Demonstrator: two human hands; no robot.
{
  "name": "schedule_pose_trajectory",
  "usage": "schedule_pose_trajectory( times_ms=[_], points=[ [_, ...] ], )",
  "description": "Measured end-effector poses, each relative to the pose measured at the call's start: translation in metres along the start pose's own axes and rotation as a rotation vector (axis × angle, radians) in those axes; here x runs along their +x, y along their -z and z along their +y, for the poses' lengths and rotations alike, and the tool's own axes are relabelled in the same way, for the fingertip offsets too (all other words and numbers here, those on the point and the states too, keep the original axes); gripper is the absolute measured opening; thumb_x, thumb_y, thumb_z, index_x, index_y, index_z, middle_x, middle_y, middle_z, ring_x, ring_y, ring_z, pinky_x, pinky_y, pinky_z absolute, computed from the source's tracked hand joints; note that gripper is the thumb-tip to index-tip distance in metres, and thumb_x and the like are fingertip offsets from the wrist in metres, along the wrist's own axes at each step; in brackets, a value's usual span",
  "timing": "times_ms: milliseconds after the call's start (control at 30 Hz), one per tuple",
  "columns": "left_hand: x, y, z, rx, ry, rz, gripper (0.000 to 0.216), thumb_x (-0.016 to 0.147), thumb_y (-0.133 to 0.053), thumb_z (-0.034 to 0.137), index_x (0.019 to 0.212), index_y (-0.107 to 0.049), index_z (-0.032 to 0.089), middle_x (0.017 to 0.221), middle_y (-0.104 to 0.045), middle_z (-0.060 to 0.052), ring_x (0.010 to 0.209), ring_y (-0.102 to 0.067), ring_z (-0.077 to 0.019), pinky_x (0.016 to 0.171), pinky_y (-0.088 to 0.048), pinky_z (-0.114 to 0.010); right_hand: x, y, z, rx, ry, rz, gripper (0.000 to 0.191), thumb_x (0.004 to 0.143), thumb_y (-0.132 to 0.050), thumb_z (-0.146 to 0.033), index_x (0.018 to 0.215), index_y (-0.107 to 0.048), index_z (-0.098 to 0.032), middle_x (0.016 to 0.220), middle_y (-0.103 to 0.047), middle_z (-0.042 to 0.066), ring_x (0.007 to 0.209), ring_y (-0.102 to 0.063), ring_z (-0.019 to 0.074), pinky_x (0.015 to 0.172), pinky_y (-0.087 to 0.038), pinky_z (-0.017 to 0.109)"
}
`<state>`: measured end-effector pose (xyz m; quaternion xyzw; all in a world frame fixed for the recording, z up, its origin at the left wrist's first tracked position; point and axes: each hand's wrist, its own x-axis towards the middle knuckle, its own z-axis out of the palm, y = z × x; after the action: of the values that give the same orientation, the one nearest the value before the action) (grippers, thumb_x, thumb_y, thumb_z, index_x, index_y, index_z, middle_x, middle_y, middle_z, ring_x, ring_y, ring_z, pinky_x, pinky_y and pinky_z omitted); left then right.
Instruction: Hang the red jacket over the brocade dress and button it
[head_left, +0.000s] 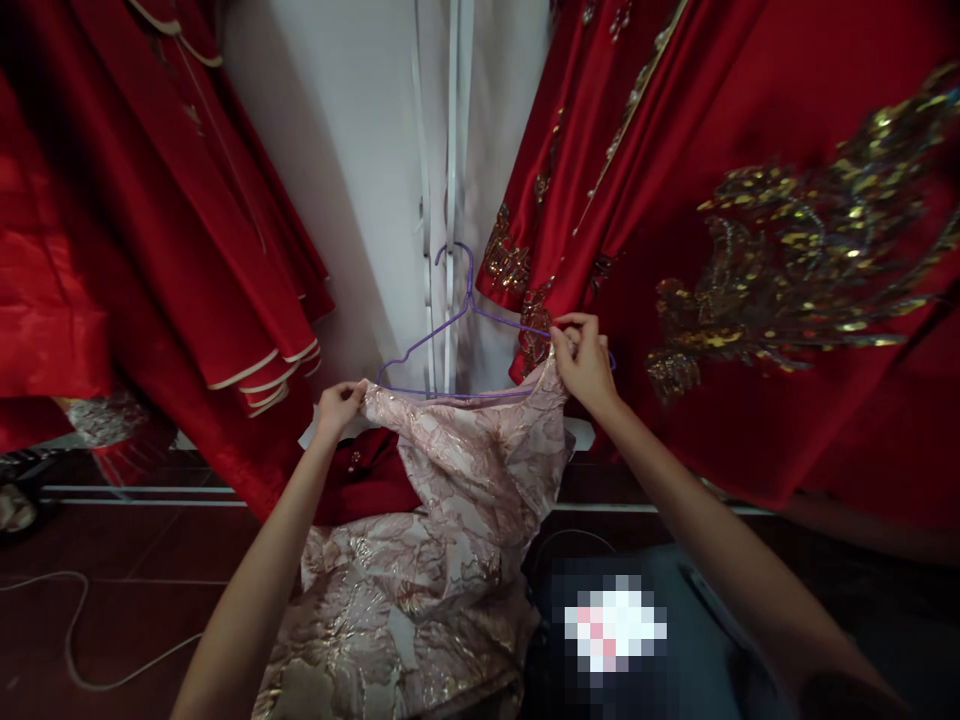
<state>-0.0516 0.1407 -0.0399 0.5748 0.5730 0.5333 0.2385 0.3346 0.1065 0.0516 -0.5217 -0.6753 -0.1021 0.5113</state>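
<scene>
Both hands' fingers pinch the pink dress (442, 480) at its shoulders, left hand (339, 405), right hand (583, 362), on the purple hanger (469, 320).

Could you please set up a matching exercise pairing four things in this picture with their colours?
Things:
1. hanger
2. dress held by the left hand and right hand
3. gown at right
4. cord on the floor

Colours:
a. red with gold embroidery
b. white
c. purple
d. pale pink with a metallic pattern

Pairs: 1-c, 2-d, 3-a, 4-b
</scene>
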Motion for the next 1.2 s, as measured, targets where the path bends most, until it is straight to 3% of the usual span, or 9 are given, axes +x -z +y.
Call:
schedule_pose_trajectory(
  times_ms=[267,900,1033,1200],
  points=[
    [-0.010,-0.002,-0.011,-0.105,0.009,0.037,0.048,0.064,-0.062,0.056,0.084,-0.068,0.013,0.079,-0.068,-0.007,0.066,-0.057,-0.0136,0.058,-0.043,-0.022,0.000,-0.001,0.001,0.010,0.006,0.021,0.025,0.087,-0.040,-0.040,0.105,-0.044,-0.023,0.079,-0.060,0.002,0.071,-0.055,0.0202,0.080,-0.034,0.037],
    [-0.015,0.006,-0.020,-0.142,-0.022,0.055,0.046,0.066,-0.063,0.054,0.085,-0.069,0.013,0.081,-0.069,-0.007,0.069,-0.060,-0.0153,0.062,-0.047,-0.024,0.001,0.001,0.000,0.010,0.011,0.032,0.024,0.087,-0.041,-0.039,0.104,-0.044,-0.022,0.076,-0.058,0.002,0.067,-0.052,0.0188,0.078,-0.035,0.036],
    [-0.010,0.003,-0.009,-0.088,-0.061,0.056,0.043,0.070,-0.060,0.053,0.086,-0.069,0.014,0.083,-0.069,-0.007,0.071,-0.061,-0.0165,0.064,-0.047,-0.025,0.001,0.000,0.001,0.009,0.011,0.020,0.025,0.087,-0.040,-0.039,0.105,-0.043,-0.022,0.073,-0.059,0.001,0.067,-0.053,0.0193,0.080,-0.035,0.038],
    [0.002,-0.012,0.033,-0.050,-0.216,0.011,0.040,0.075,-0.056,0.050,0.092,-0.069,0.016,0.095,-0.068,-0.008,0.090,-0.060,-0.0199,0.080,-0.047,-0.030,-0.005,-0.008,0.001,0.066,-0.008,-0.012,0.024,0.087,-0.041,-0.039,0.104,-0.043,-0.022,0.077,-0.061,0.002,0.069,-0.056,0.0200,0.080,-0.037,0.038]
  ],
)
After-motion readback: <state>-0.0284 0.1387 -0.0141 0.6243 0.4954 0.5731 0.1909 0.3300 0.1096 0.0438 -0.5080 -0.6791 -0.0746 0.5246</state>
